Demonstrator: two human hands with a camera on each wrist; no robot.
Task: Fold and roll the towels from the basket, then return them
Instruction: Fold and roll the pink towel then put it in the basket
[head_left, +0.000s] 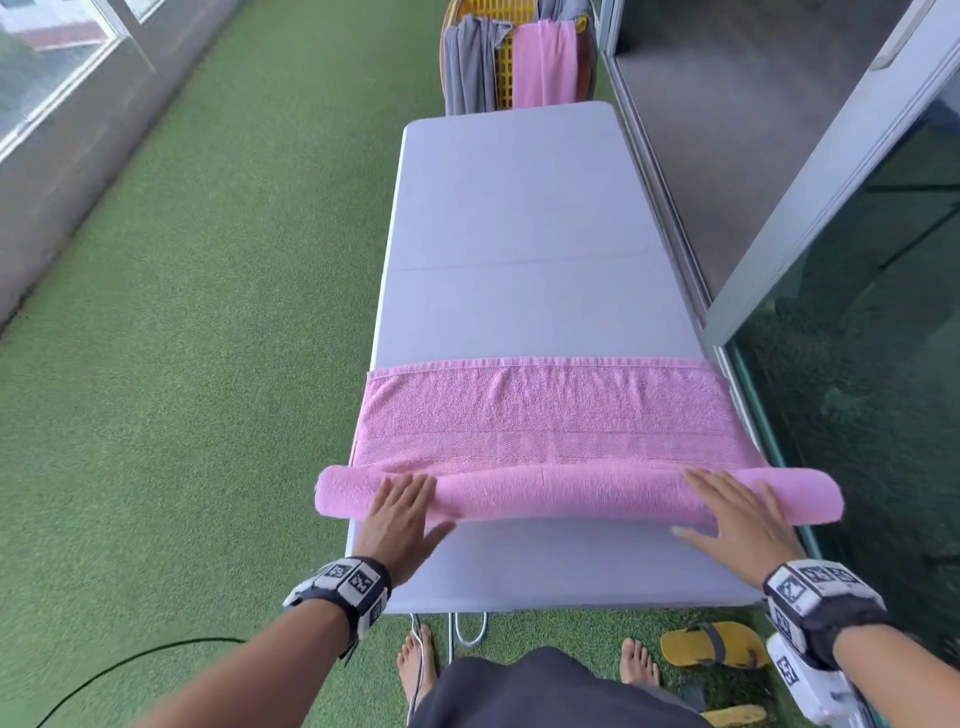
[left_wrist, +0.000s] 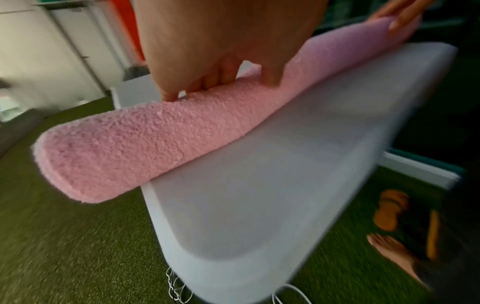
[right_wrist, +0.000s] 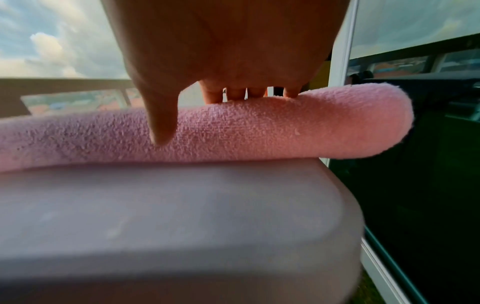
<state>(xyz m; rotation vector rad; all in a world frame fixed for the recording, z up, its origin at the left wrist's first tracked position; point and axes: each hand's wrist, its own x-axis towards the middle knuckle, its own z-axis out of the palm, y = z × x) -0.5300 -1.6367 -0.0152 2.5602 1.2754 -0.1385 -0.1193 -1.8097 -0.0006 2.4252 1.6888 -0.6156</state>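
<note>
Nearest the person, the left hand (head_left: 402, 512) and right hand (head_left: 732, 512) press flat, fingers straight and spread, on the rolled part of the pink terry towel (head_left: 550, 415), gripping nothing. This roll lies crosswise on the long grey folding table (head_left: 519, 218), its long axis left to right, both ends overhanging the table's sides. Beyond it a flat strip remains unrolled, so this towel seems mostly done. Past the table's far end, the yellow plastic basket (head_left: 501, 57) holds draped grey and pink towels, seemingly unfolded.

Balcony with green turf

Artificial grass floor (head_left: 218, 364) ran between a low glazed parapet (head_left: 62, 104) and dark sliding glass doors (head_left: 857, 364).
</note>
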